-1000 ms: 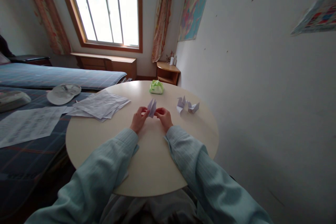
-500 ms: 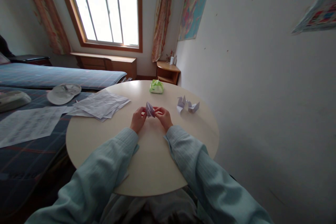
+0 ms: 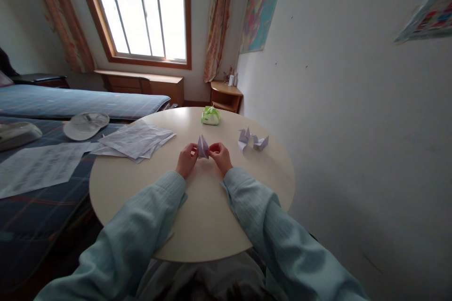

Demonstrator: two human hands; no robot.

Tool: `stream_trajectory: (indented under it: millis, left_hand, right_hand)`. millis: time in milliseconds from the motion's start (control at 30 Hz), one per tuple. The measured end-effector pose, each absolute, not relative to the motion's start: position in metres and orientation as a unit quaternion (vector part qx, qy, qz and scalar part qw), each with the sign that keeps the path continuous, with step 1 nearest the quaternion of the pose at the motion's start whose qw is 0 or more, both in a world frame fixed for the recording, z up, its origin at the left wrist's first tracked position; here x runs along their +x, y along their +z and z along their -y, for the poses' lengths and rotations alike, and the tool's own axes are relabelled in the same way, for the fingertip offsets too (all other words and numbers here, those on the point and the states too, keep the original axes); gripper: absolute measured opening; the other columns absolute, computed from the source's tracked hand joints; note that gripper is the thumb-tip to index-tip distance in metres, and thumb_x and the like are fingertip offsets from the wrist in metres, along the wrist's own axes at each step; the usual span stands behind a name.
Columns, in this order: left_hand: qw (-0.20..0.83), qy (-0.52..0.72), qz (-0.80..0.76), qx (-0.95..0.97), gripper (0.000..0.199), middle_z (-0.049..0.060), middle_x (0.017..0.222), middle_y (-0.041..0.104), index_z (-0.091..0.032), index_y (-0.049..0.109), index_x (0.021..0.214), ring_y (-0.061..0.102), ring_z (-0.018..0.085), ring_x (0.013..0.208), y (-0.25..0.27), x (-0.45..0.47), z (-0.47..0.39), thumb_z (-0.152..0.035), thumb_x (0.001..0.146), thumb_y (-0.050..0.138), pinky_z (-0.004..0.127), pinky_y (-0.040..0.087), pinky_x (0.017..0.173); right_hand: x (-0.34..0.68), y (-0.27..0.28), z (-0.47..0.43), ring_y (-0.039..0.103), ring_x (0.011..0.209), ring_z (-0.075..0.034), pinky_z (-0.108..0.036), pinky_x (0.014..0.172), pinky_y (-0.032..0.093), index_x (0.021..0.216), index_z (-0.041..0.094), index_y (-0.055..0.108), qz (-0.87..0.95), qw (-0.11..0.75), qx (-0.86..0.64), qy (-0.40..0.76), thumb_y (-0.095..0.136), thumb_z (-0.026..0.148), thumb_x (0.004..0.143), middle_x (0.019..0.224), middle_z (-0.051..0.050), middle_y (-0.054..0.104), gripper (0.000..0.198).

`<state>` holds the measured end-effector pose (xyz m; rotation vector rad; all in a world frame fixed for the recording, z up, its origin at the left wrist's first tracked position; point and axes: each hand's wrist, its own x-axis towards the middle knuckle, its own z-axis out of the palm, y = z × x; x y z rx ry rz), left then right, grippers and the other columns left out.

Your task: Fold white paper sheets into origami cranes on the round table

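Observation:
Between my two hands is a small piece of folded pale paper (image 3: 202, 147), pointed at the top, held a little above the round white table (image 3: 201, 216). My left hand (image 3: 187, 160) pinches its left side with thumb and fingertips. On the other side, my right hand (image 3: 220, 157) is closed with its fingertips at the paper's right edge. Farther right on the table stand two folded paper figures, one like a crane (image 3: 244, 138) and a lower one (image 3: 260, 144) beside it.
A green tissue pack (image 3: 211, 116) lies at the table's far edge. Loose paper sheets (image 3: 136, 140) overlap the left edge. Beds are on the left, with a white cap (image 3: 86, 125) on the nearer one. A white wall (image 3: 353, 141) stands close on the right.
The folded paper has turned between my fingers and now shows a taller, pointed, more symmetrical side. My right fingers have shifted slightly along its edge; both arms stay in place.

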<state>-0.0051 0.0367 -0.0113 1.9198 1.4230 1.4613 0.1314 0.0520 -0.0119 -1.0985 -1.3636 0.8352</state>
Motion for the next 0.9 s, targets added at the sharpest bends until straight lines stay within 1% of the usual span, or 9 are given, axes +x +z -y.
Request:
stream_trajectory:
  millis: [100,200,267,333,400,467,700,900]
  left_hand:
    - [0.175,0.530,-0.508,0.655,0.010,0.002,0.074,0.058,-0.017,0.048,0.081,0.056,0.012,0.067,-0.0112,-0.0048,-0.0365,-0.019,0.071,0.049,0.023,0.045,0.058]
    - [0.184,0.543,-0.508,0.643,0.020,0.001,0.074,0.058,-0.017,0.046,0.087,0.056,0.011,0.065,-0.0108,-0.0046,-0.0361,-0.020,0.068,0.053,0.022,0.044,0.056]
    - [0.185,0.539,-0.506,0.647,0.024,0.000,0.072,0.058,-0.017,0.046,0.091,0.055,0.011,0.062,-0.0101,-0.0050,-0.0358,-0.020,0.068,0.053,0.021,0.043,0.054]
    - [0.172,0.522,-0.508,0.663,0.019,0.000,0.070,0.058,-0.017,0.050,0.088,0.054,0.011,0.061,-0.0094,-0.0060,-0.0358,-0.021,0.069,0.052,0.022,0.043,0.055]
    - [0.155,0.501,-0.512,0.680,0.011,0.000,0.068,0.058,-0.018,0.054,0.079,0.054,0.011,0.061,-0.0090,-0.0073,-0.0361,-0.023,0.070,0.052,0.022,0.043,0.057]
    - [0.144,0.487,-0.515,0.690,0.009,0.000,0.068,0.059,-0.018,0.056,0.073,0.054,0.011,0.062,-0.0090,-0.0085,-0.0368,-0.025,0.070,0.052,0.023,0.043,0.059]
    - [0.164,0.474,-0.519,0.693,0.016,0.001,0.068,0.062,-0.019,0.062,0.077,0.055,0.012,0.061,-0.0085,-0.0081,-0.0360,-0.028,0.072,0.050,0.022,0.043,0.059]
    - [0.161,0.469,-0.525,0.692,0.015,0.000,0.068,0.063,-0.019,0.062,0.076,0.055,0.012,0.062,-0.0076,-0.0076,-0.0352,-0.026,0.071,0.050,0.023,0.043,0.061]
  right_hand:
    - [0.1315,-0.0114,-0.0514,0.054,0.061,-0.011,-0.024,0.060,0.044,0.076,0.017,0.054,0.578,0.567,-0.460,0.365,0.065,0.026,0.055,0.066,0.001,0.059,0.025]
    - [0.1317,-0.0114,-0.0505,0.053,0.060,-0.011,-0.024,0.060,0.042,0.070,0.016,0.056,0.605,0.538,-0.466,0.357,0.062,0.030,0.058,0.064,0.001,0.059,0.019]
    - [0.1318,-0.0117,-0.0502,0.053,0.061,-0.012,-0.024,0.060,0.041,0.065,0.016,0.057,0.622,0.524,-0.471,0.342,0.060,0.033,0.060,0.062,0.001,0.059,0.018]
    - [0.1319,-0.0120,-0.0499,0.052,0.060,-0.012,-0.024,0.060,0.041,0.064,0.016,0.057,0.630,0.518,-0.471,0.336,0.060,0.036,0.061,0.061,0.001,0.059,0.020]
    - [0.1320,-0.0121,-0.0495,0.053,0.060,-0.012,-0.023,0.059,0.041,0.064,0.016,0.057,0.634,0.515,-0.467,0.338,0.060,0.038,0.061,0.062,0.001,0.059,0.023]
    - [0.1320,-0.0121,-0.0491,0.054,0.061,-0.012,-0.023,0.059,0.041,0.066,0.016,0.059,0.639,0.514,-0.457,0.345,0.059,0.040,0.062,0.063,0.000,0.061,0.025]
    - [0.1321,-0.0134,-0.0490,0.056,0.063,-0.013,-0.024,0.061,0.042,0.067,0.017,0.062,0.635,0.517,-0.450,0.358,0.058,0.042,0.063,0.064,-0.001,0.063,0.026]
    - [0.1323,-0.0151,-0.0506,0.055,0.062,-0.013,-0.024,0.061,0.042,0.066,0.017,0.062,0.639,0.520,-0.449,0.347,0.058,0.038,0.063,0.062,0.000,0.063,0.022]
